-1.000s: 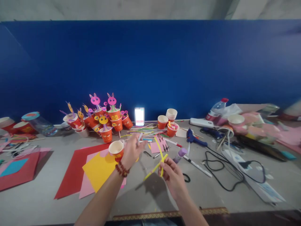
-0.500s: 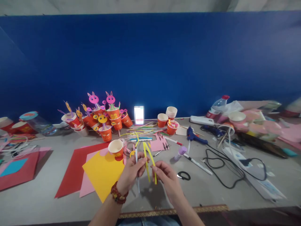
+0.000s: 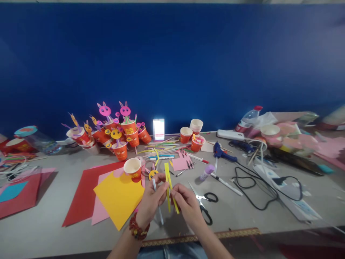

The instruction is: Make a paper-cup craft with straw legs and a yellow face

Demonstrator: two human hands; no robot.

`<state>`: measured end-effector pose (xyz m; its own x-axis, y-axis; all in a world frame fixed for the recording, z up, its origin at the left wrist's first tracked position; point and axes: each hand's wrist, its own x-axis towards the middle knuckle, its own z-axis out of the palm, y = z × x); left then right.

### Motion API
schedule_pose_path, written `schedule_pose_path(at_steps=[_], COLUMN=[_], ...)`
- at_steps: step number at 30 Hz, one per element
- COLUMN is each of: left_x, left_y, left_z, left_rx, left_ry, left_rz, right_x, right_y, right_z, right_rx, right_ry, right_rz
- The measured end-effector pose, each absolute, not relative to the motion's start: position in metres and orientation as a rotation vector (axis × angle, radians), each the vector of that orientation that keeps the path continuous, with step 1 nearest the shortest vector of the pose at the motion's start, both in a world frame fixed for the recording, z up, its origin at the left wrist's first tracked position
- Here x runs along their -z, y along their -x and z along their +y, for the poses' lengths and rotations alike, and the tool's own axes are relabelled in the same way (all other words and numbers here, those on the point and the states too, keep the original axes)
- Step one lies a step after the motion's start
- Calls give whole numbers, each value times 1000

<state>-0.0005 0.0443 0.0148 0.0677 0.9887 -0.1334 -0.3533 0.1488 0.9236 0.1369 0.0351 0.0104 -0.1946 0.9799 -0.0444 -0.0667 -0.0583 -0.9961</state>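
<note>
My left hand (image 3: 151, 198) is closed, pinching one leg of a folded yellow strip (image 3: 166, 171) between thumb and fingers. A thin pale stick (image 3: 161, 216) also passes through this hand and sticks out below it. Closed on the strip's other leg is my right hand (image 3: 186, 204), its thumb and fingertips near the left hand's. The strip stands upright, joined at the top, its two legs close together. Just behind the left hand lies a small yellow face cutout (image 3: 153, 175). Scissors (image 3: 199, 197) with black handles lie open beside the right hand.
Yellow paper (image 3: 118, 201) and red paper (image 3: 77, 201) lie to the left, near a paper cup (image 3: 132, 167). Decorated cups (image 3: 120, 152) stand behind. Further right are a glue stick (image 3: 206, 172), a blue glue gun (image 3: 225, 155) with its cable, and a power strip (image 3: 288, 201).
The yellow strip's legs have come closer together as my hands drew nearer each other. More of the scissors now shows beside my right hand. The view has tilted down slightly.
</note>
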Motion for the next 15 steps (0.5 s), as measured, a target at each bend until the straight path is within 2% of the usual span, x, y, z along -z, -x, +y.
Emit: schedule_pose_path(at_steps=[15], left_x=[-22], left_y=[0], left_z=[48], left_rx=[-1197], left_ry=[-871], left_rz=[943], right_x=[-7], right_y=[-137], right_z=[40], right_rx=[-1475], right_ry=[1101], right_rz=[-1296])
